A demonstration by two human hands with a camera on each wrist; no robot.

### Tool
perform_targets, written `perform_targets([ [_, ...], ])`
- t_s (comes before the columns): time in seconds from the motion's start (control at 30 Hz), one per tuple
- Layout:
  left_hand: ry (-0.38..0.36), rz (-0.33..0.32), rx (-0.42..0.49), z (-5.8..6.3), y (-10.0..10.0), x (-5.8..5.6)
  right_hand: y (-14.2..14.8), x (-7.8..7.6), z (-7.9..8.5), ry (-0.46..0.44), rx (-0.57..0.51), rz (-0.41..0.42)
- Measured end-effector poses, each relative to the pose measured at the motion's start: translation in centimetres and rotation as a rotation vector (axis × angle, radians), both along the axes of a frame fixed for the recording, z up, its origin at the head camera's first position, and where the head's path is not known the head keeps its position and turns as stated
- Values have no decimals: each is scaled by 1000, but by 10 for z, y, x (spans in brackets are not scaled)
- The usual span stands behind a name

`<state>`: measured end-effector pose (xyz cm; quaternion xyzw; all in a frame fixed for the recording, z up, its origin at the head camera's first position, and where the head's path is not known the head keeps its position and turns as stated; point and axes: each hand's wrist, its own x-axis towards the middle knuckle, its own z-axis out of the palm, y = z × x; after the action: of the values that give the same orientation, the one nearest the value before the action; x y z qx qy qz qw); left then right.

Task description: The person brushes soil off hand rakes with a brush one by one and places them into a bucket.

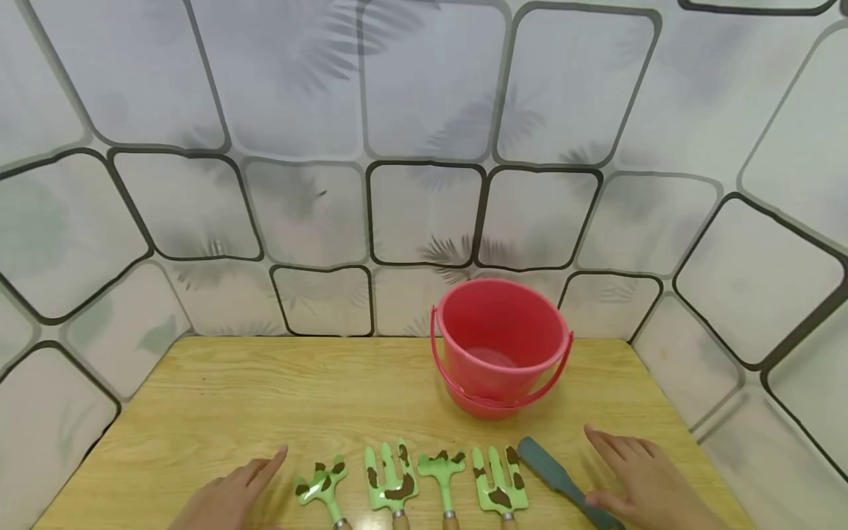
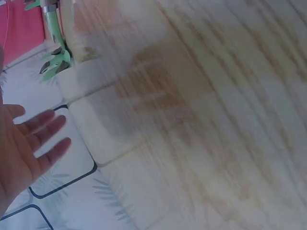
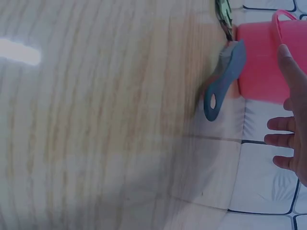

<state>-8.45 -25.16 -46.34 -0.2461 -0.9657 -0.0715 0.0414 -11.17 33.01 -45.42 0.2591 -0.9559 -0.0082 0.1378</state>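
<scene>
My left hand is at the table's front left, fingers extended and holding nothing. Just right of it lies a small green garden rake with brown patches. A row continues rightward with a green garden fork, a second small rake and another fork, their wooden handles cut off by the lower frame edge. My right hand is beside a grey-blue spatula, fingers loose and empty. In the right wrist view the spatula shows a holed handle end, apart from the right hand.
A red bucket stands upright behind the tools, right of centre, its handle hanging at the front. The wooden table meets a patterned wall covering at the back and sides.
</scene>
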Motion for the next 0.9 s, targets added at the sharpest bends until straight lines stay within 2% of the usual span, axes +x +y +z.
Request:
perform_targets([
  [0.17,6,-108,129,1,4,-2,-4,1,-6,-14,21,-7],
  [0.23,-57,-146,156,2,6,-5,-5,1,-9,-6,34,-5],
  [0.4,-271,-184,162,-1,12,-8,-9,-1,-12,0,68,10],
  [0.53,-284,-241,169,-8,22,-7,-14,-1,-14,-15,68,31],
  [0.63,-308,-220,186,-12,30,-5,-16,-2,-16,-53,50,41],
  [0.77,-396,-140,206,-13,41,-2,-16,-3,-19,-78,27,48],
  [0.9,-461,-63,135,-14,50,-4,-16,-4,-23,-110,2,47],
])
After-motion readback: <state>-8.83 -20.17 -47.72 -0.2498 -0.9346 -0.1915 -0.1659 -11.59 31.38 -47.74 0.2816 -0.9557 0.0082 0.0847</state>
